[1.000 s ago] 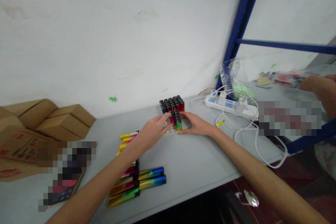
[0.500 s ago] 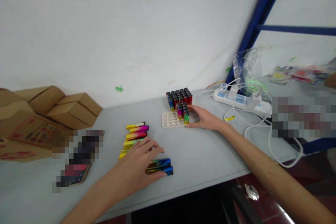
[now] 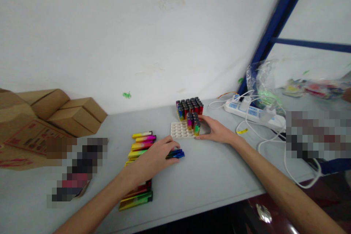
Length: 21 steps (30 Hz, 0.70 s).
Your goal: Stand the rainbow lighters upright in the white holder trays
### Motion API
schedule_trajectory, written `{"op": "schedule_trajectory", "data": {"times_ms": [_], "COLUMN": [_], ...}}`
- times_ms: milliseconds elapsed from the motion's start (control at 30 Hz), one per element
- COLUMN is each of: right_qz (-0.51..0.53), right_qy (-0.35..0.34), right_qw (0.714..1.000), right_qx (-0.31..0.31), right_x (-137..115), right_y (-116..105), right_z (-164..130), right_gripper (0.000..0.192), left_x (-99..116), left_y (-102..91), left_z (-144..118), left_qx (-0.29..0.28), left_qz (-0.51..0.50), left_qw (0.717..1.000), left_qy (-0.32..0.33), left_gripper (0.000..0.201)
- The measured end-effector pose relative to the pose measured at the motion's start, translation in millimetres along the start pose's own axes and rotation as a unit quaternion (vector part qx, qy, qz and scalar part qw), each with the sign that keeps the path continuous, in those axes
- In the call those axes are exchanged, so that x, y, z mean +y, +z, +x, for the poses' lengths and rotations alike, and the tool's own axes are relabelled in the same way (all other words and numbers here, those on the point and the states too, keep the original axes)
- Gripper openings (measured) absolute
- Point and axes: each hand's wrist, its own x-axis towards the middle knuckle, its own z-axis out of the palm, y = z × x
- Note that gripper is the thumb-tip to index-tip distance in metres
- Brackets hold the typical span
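Left fingers: our left hand (image 3: 153, 159) has closed its fingers (image 3: 172, 142) on a pair of blue-tipped lighters (image 3: 177, 153) and lifted them off the near end of the table (image 3: 214, 175); half a second ago they lay flat under the palm.
Right fingers: our right hand (image 3: 216, 131) rests open, fingers (image 3: 201, 118) touching the upright lighters (image 3: 193, 121) in the white tray (image 3: 179, 130), as it did before.
Change: the left hand has gone from the tray to the loose stock and now moves back toward it, so we judge another pair is on its way to the open sockets.
Loose stock: a row of coloured lighters (image 3: 141, 140) lies left of the tray.
Farther out: cardboard boxes (image 3: 68, 115) far left; a power strip (image 3: 252, 111) with white cables far right.
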Motion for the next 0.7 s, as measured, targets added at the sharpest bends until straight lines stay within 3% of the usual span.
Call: {"op": "schedule_trajectory", "data": {"times_ms": [133, 433, 567, 700], "right_qz": [-0.011, -0.028, -0.027, -0.03], "right_qy": [-0.005, 0.001, -0.002, -0.001], "right_qw": [1.0, 1.0, 1.0, 1.0], "right_qx": [0.0, -0.006, -0.004, -0.008], "right_x": [1.7, 0.8, -0.5, -1.6], "right_y": [0.3, 0.0, -0.1, -0.4], "right_z": [-0.1, 0.5, 0.3, -0.2], "right_gripper": [0.085, 0.083, 0.078, 0.079], "left_x": [-2.0, 7.3, 7.3, 1.6], "left_y": [-1.5, 1.8, -1.9, -14.5], "left_z": [10.8, 6.7, 1.8, -3.3], "left_qx": [-0.036, -0.014, -0.021, -0.02], "left_qz": [-0.021, 0.08, 0.074, 0.017], "left_qw": [0.999, 0.997, 0.997, 1.0], "left_qy": [0.013, 0.021, 0.02, -0.006], "left_gripper": [0.026, 0.022, 0.019, 0.038]}}
